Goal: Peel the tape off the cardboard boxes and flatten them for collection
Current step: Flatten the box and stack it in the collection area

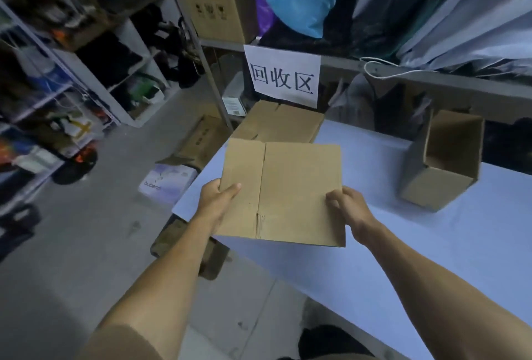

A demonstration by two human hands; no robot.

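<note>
While gripped at its near corners by left hand (220, 197) and right hand (347, 205), flattened box (288, 192) done; open box (444, 161) still unflattened on table (374, 259).

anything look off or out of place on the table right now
One thing stands out: the open box at the table's right side lies tipped over, not yet flattened, unlike the flat box held by the left hand and right hand. Another flat piece overhangs the far edge. Nothing looks damaged or spilled.
</note>
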